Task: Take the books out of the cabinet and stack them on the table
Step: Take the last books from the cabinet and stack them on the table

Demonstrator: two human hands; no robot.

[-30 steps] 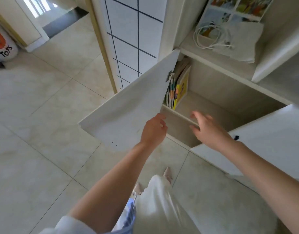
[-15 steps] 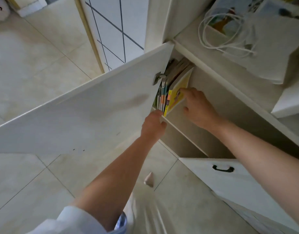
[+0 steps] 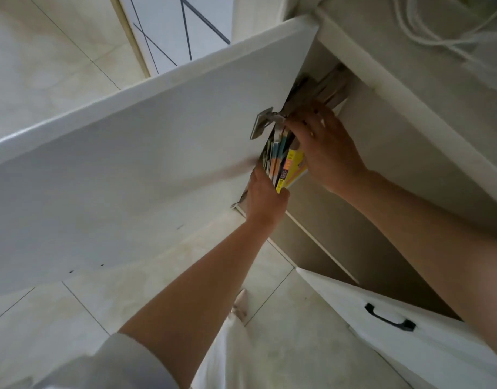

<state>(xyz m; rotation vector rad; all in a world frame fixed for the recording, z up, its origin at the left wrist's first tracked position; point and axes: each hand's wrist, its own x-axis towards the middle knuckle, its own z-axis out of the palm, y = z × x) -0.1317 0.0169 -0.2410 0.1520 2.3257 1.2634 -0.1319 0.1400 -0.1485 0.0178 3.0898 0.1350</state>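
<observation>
The books (image 3: 286, 158) stand upright in a tight row at the left end of the cabinet (image 3: 410, 113) shelf, just behind the hinge (image 3: 265, 122) of the open door (image 3: 129, 164). The outermost book has a yellow cover and leans a little toward the open part of the shelf.

The right hand (image 3: 326, 141) lies over the row from the shelf side, palm against the yellow cover, with its fingers (image 3: 300, 123) spread and curled over the top edges of the books. The left hand (image 3: 265, 195) comes up from below at the front edge of the shelf, its thumb pressed on the lower corner of the yellow book; its other fingers go behind the row next to the door, so whether they grip the books there cannot be told.

A second door (image 3: 410, 332) with a black handle (image 3: 389, 321) hangs open lower right. On the cabinet's top, a coiled white cable (image 3: 438, 32) lies. Below is a pale tiled floor (image 3: 45, 66).
</observation>
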